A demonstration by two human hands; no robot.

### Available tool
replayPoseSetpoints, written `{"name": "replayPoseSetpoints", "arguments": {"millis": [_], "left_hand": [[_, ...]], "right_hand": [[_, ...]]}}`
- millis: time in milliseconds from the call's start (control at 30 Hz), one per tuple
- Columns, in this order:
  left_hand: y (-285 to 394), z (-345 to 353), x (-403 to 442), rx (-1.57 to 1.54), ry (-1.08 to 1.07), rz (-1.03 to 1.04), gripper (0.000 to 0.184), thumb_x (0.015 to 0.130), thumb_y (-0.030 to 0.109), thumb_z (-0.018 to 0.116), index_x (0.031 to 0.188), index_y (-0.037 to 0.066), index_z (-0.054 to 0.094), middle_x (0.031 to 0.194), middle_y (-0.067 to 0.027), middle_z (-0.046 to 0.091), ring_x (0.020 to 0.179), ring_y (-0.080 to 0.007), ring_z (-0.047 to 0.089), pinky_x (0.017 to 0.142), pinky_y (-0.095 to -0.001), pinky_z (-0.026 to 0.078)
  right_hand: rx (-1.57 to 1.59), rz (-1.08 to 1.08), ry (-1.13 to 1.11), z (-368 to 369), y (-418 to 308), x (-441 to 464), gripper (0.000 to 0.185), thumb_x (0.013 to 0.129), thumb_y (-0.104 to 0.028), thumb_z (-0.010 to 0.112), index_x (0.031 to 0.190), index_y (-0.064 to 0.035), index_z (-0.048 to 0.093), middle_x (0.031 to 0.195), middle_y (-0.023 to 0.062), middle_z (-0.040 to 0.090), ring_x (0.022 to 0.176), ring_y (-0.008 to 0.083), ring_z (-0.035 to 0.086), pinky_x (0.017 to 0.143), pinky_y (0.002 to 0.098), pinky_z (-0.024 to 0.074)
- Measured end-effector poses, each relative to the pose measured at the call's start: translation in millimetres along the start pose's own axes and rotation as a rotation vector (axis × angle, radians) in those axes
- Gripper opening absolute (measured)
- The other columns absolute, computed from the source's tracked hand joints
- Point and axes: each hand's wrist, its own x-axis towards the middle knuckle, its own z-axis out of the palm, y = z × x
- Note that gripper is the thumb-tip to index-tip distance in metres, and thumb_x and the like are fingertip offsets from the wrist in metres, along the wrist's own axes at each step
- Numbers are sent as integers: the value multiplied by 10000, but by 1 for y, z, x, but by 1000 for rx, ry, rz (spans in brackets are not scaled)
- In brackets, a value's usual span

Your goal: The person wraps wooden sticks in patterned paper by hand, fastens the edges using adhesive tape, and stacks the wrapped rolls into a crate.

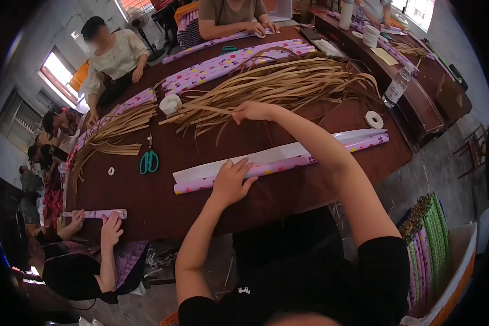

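Note:
A sheet of pink patterned wrap with a white inner side lies partly rolled along the near side of the brown table. My left hand rests on its left part, fingers spread. Farther up, my right hand is closed at the near edge of a large pile of tan strips, with fingertips pinched on one strip. Teal-handled scissors lie to the left, and a white roll stands at the pile's left end.
Pink patterned rolls lie behind the strips. A tape ring and a bottle are at the right. Co-workers sit at the far side and the left; one's hands hold a short roll. Green and pink rolls stand in a box at lower right.

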Motion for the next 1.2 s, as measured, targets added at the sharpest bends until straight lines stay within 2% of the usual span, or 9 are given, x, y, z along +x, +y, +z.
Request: {"name": "replayPoseSetpoints", "arguments": {"millis": [67, 267, 433, 533, 633, 667, 767, 967, 1200], "left_hand": [[2, 0, 0, 5, 1, -3, 411, 808, 275, 714, 1143, 50, 634, 1237, -105, 611, 807, -271, 513, 787, -356, 461], [-1, 2, -1, -11, 7, 0, 403, 807, 273, 715, 1133, 52, 630, 1234, -98, 607, 809, -275, 511, 785, -354, 459], [0, 1, -1, 13, 31, 19, 372, 814, 248, 705, 1114, 44, 622, 1229, -98, 595, 829, -279, 519, 796, -353, 460], [2, 2, 1, 7, 56, 21, 359, 862, 291, 625, 1114, 35, 622, 1201, -121, 602, 872, -312, 540, 826, -389, 457], [5, -6, 4, -64, -99, -134, 355, 916, 307, 542, 1124, 27, 607, 1176, -136, 602, 846, -325, 529, 805, -408, 442], [3, -7, 5, -55, -71, -21, 422, 973, 345, 425, 1177, 11, 583, 1173, -154, 593, 803, -336, 509, 781, -413, 426], [0, -4, 9, -222, 18, 78, 498, 999, 386, 354, 1235, -3, 555, 1134, -162, 605, 778, -335, 497, 764, -394, 419], [8, -6, 8, -254, 52, -83, 439, 995, 256, 310, 1212, -12, 582, 1091, -146, 643, 778, -330, 503, 756, -376, 421], [-1, 0, 3, -156, 22, -7, 400, 975, 201, 331, 1191, -28, 578, 1170, -172, 628, 829, -341, 546, 801, -383, 428]], "right_hand": [[-76, 53, 20, -2, -1, 5, 370, 980, -341, 501, 805, -52, 655, 845, 30, 647, 914, 185, 570, 875, 326, 401], [-82, -43, -18, -14, -3, 6, 316, 946, -323, 558, 897, -58, 723, 866, 87, 667, 832, 200, 612, 789, 364, 484], [-120, -13, -7, -18, -27, -14, 280, 943, -283, 570, 946, -50, 725, 830, 66, 683, 682, 216, 637, 624, 347, 509], [-585, -773, 301, 20, -22, -44, 173, 860, -206, 619, 956, -79, 686, 797, 115, 656, 696, 280, 633, 615, 365, 511], [-1029, -1072, 157, 41, -29, -90, 276, 829, -176, 592, 1089, -86, 613, 734, 32, 554, 655, 199, 573, 603, 327, 456], [-1063, -1212, 153, 44, -26, -98, 309, 816, -169, 580, 1107, -69, 603, 737, 17, 523, 645, 182, 543, 600, 312, 440], [-1089, -1247, 193, 42, -26, -113, 327, 800, -157, 564, 1102, -38, 598, 762, 12, 526, 664, 172, 534, 607, 309, 434], [-1153, -1073, 193, 29, -11, -114, 284, 799, -172, 574, 1062, -69, 600, 794, 18, 555, 752, 186, 552, 679, 322, 435], [-1331, -512, 757, -89, 7, -124, 133, 786, -231, 595, 843, -111, 593, 876, 53, 577, 876, 253, 562, 822, 410, 433]]}}
